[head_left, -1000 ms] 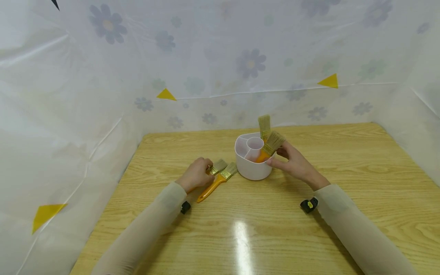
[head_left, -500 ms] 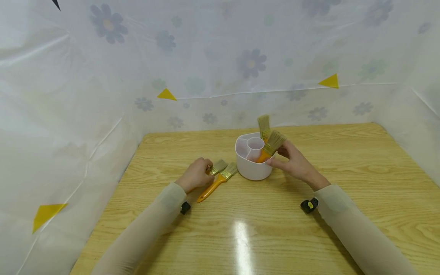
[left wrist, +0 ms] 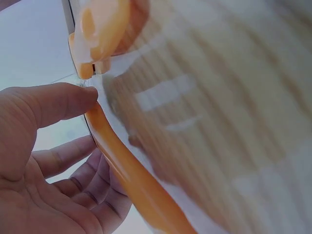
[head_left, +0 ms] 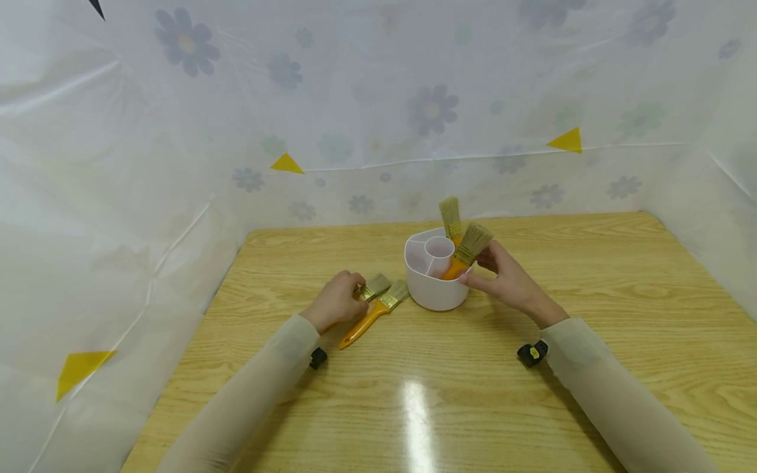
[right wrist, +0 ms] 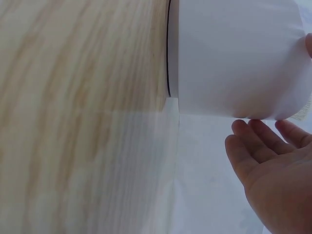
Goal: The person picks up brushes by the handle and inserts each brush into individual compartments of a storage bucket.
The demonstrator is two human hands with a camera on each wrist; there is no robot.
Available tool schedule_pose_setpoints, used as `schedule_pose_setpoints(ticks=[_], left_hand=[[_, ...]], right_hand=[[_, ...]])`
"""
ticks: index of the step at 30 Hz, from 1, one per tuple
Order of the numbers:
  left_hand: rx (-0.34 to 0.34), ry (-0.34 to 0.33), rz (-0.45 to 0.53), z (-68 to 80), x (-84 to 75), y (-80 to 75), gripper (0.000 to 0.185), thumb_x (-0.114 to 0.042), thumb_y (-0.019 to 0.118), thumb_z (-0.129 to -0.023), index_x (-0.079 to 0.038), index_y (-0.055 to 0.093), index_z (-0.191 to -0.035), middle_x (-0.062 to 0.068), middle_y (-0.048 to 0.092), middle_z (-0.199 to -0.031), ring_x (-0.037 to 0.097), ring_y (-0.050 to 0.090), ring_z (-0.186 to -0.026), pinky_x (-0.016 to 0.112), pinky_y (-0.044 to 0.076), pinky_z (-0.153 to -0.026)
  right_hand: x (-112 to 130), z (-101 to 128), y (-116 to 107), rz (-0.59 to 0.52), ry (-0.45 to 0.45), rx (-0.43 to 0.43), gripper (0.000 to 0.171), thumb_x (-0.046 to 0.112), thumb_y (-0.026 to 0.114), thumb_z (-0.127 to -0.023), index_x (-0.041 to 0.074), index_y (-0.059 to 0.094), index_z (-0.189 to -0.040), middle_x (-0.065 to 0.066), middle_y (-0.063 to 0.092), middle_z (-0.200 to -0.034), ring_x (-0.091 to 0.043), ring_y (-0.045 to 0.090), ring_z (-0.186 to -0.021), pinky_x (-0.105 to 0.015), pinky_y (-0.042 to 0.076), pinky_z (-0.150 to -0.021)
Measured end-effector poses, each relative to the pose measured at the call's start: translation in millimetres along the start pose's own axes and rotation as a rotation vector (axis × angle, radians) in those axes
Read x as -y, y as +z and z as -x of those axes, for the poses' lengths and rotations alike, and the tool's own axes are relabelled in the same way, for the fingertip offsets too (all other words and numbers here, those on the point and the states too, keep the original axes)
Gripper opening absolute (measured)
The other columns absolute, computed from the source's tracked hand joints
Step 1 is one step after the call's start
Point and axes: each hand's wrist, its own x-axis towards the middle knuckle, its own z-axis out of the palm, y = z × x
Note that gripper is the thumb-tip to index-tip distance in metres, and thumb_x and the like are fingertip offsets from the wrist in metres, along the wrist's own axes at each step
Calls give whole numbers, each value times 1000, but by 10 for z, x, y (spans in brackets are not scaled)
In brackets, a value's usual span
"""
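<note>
My left hand (head_left: 338,301) pinches an orange-handled paintbrush (head_left: 376,286) between thumb and fingers, low over the table. In the left wrist view its glossy handle (left wrist: 141,183) slopes down past my fingers. Close beside it on the wood lies a second paintbrush (head_left: 369,322), bristles toward the container. My right hand (head_left: 505,279) holds the side of a white divided container (head_left: 437,295), thumb at the near wall; the right wrist view has fingertips touching the container wall (right wrist: 239,58). Two more paintbrushes, one in front (head_left: 473,243) and one behind (head_left: 451,217), stand bristles-up in its right part.
The wooden table (head_left: 461,394) runs back to a white flowered sheet (head_left: 378,112). More plastic sheeting (head_left: 77,217) hangs at the left. Yellow tape triangles (head_left: 286,163) are stuck to the sheets. The container's round central cup (head_left: 439,247) has divider walls around it.
The back paintbrush in the container has tipped slightly left, and the front one has shifted a little. Both hands stay in almost the same place.
</note>
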Motion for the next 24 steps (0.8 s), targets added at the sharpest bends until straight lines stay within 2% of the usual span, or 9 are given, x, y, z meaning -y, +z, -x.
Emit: schedule_pose_setpoints(ticks=[10,18,24], left_hand=[[-12,-20,71,45,-12,-63,45,-15,69,-84,-2,58,-126,12,55,-107,23,52,-90,39,47,-81],[-25,-11,49,33,-36,-101,44,-17,70,-86,-2,58,-126,12,56,-108,22,53,-92,38,48,-81],[-42,5,23,25,-44,-88,44,-16,71,-84,-1,59,-124,10,57,-105,21,54,-90,37,48,-80]], right_hand=[[1,-4,5,10,22,15,72,26,73,-85,12,33,-143,-9,40,-141,-30,39,-131,-52,25,-110],[1,-3,4,24,47,9,76,30,74,-84,13,31,-145,-10,34,-145,-34,37,-132,-53,26,-109],[-17,-28,18,16,8,-10,73,26,76,-83,9,36,-142,-10,37,-142,-33,42,-129,-52,27,-109]])
